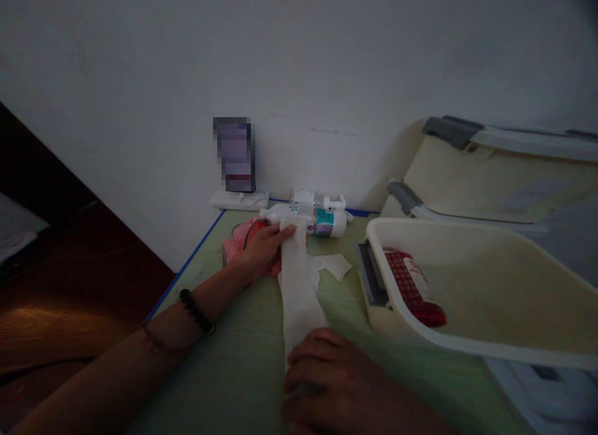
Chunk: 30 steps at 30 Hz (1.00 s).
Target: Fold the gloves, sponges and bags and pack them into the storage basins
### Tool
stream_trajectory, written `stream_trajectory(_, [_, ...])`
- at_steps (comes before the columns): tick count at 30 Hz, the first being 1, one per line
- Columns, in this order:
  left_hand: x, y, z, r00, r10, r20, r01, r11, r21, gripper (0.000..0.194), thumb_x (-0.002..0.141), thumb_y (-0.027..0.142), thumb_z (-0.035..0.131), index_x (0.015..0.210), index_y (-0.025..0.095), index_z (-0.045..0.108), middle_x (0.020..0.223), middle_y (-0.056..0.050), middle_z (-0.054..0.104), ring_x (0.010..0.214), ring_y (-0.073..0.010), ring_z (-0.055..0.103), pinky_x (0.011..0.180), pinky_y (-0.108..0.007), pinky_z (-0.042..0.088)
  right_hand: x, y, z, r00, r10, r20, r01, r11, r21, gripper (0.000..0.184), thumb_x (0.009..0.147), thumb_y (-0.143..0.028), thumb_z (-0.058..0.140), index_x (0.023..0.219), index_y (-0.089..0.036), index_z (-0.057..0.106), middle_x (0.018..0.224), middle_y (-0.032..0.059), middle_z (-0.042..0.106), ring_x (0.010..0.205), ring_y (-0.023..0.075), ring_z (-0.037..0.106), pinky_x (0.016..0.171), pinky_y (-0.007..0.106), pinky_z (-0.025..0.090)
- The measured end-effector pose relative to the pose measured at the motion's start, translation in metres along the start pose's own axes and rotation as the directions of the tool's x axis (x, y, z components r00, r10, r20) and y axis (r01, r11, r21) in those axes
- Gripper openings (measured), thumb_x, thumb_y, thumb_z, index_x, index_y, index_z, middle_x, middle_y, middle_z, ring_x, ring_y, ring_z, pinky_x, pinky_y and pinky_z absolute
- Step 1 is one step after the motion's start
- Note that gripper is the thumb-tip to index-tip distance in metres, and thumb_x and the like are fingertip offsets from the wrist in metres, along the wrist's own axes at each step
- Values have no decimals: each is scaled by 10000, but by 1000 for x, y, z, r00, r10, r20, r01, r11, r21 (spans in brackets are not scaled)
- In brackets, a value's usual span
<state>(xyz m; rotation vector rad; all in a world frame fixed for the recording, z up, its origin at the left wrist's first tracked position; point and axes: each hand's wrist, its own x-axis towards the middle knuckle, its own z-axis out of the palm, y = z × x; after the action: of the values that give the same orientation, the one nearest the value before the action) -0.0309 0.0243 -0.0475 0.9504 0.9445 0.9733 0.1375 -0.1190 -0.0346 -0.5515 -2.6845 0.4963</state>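
A long, narrow white cloth (299, 279), somewhat sock-like in shape, stretches along the green-covered table top between my two hands. My left hand (264, 251) pinches its far end, thumb on top. At the near end my right hand (327, 376) is curled over the cloth; its fingertips are partly hidden and dark. Beneath and right of the strip lies more white fabric (334, 265). A red and pink patterned cloth (236, 240) is bunched beside my left hand, partly covered by it.
A white bottle with a teal label (327, 223) lies beyond the cloth, with a clear pump bottle (308, 198) behind. A blurred phone (237, 157) stands on a white base (240, 201). Right, a cream bin (448, 343) holds a red checked roll (411, 285); folded containers (495, 179) lean behind.
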Motion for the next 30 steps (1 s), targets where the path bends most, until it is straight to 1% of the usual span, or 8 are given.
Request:
stream_trajectory(5, [3, -1, 0, 1000, 11, 0, -11, 999, -32, 194, 798, 315, 625, 782, 122, 649, 588, -23, 627, 425, -107, 555, 376, -193, 418, 0, 0, -2, 998, 10, 59, -8, 1000, -27, 153, 903, -309, 531, 837, -227, 642, 952, -54, 686, 990, 110, 549, 905, 271, 358])
stream_trajectory(9, [1, 0, 1, 1000, 14, 19, -14, 999, -31, 199, 792, 317, 626, 782, 121, 660, 528, -11, 595, 395, -112, 530, 343, -193, 369, 0, -5, -3, 999, 48, -24, -48, 999, 8, 135, 895, -307, 538, 954, -232, 634, 967, -33, 666, 945, 112, 553, 869, 278, 372])
stream_trajectory(13, [-3, 3, 3, 999, 47, 18, -46, 998, -38, 194, 765, 317, 657, 817, 130, 658, 596, -19, 637, 405, -106, 530, 350, -194, 369, -1, -6, -4, 961, 229, -157, -224, 973, 48, 168, 878, -293, 550, 981, -184, 626, 878, 16, 631, 870, 136, 542, 817, 276, 408])
stream_trajectory(16, [-3, 5, 4, 996, 84, 9, -83, 995, -47, 200, 742, 309, 687, 828, 130, 659, 660, -28, 666, 508, -122, 589, 453, -209, 450, -1, -3, -4, 933, 325, -152, -321, 946, 50, 147, 892, -278, 526, 938, -202, 643, 847, 16, 607, 847, 147, 527, 800, 285, 418])
stream_trajectory(19, [-4, 8, 6, 992, 127, 6, -126, 990, -55, 224, 728, 325, 705, 829, 130, 664, 700, -30, 677, 592, -135, 613, 568, -237, 499, -1, -1, -4, 958, 271, -93, -268, 962, 46, 197, 894, -353, 527, 1003, -250, 654, 855, 6, 591, 847, 140, 525, 799, 282, 418])
stream_trajectory(23, [-5, 19, 8, 975, 220, -19, -221, 973, -67, 214, 725, 335, 706, 817, 149, 653, 687, -1, 664, 607, -127, 600, 614, -247, 505, -1, 0, 0, 975, 216, -48, -215, 976, 23, 193, 903, -360, 516, 928, -261, 679, 879, -15, 603, 880, 122, 530, 841, 273, 402])
stream_trajectory(27, [-7, 31, 7, 945, 323, -54, -326, 944, -52, 196, 736, 323, 700, 850, 167, 667, 752, 12, 675, 690, -112, 603, 683, -214, 495, -1, 0, 5, 969, 242, -46, -243, 970, -4, 208, 927, -284, 474, 955, -248, 677, 933, -4, 622, 917, 126, 532, 871, 268, 413])
stream_trajectory(30, [-8, 31, 7, 932, 362, -32, -363, 932, -13, 203, 724, 326, 716, 853, 172, 684, 798, 8, 690, 757, -121, 614, 729, -213, 486, 2, -4, 4, 940, 337, -53, -337, 942, 10, 213, 917, -308, 491, 1036, -265, 662, 1003, 12, 600, 999, 147, 515, 921, 294, 414])
